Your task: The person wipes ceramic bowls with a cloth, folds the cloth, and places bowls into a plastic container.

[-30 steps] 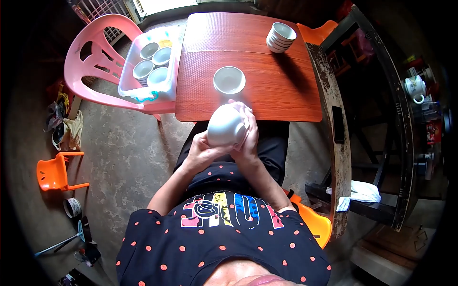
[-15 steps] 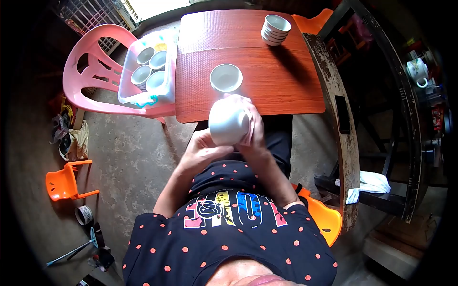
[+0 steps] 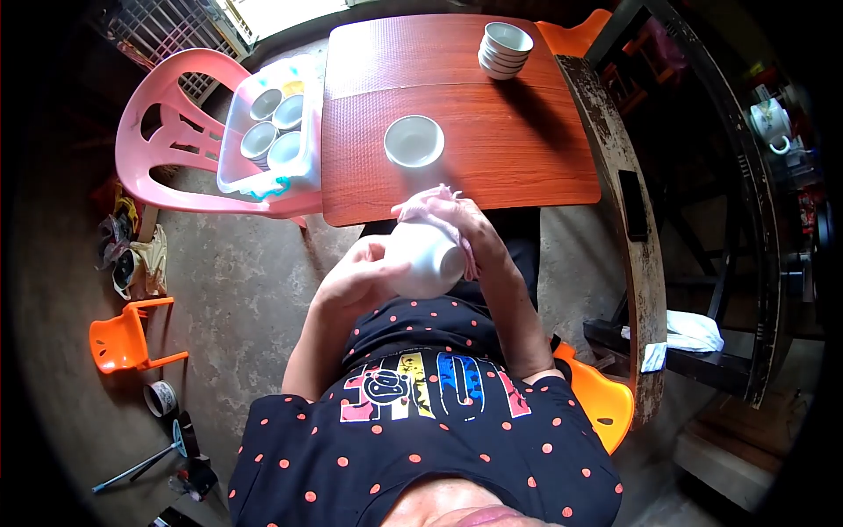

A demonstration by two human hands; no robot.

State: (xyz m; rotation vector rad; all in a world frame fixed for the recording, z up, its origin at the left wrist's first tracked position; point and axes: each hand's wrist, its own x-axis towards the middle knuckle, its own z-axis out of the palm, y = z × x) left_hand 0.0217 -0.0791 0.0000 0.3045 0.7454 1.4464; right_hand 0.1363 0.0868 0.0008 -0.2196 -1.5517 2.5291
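Bowl (image 3: 428, 263) in left hand (image 3: 358, 270) (cloth (image 3: 415, 209) alongside)

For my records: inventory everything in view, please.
Table: one, red-brown, centre
Chair: one, pink, left
Box: one, clear, on chair
Boxed bowls: four rims showing, whitish, in box
Held bowl: one, white, before table
Rag: one, pink, against held bowl
Lone bowl: one, white, table's near half
Bowl stack: one, white, table's far right
Seats: three, orange, floor left, near right, beyond table
Bench: one, brown, right
Phone: one, black, on bench
Frame: one, black, far right
Cloth: one, white, on frame
Mug: one, white, right edge
Edge clutter: too dim to count
Shirt: one, red-dotted black, worn
Left hand: one, bare, on held bowl
Right hand: one, bare, on rag
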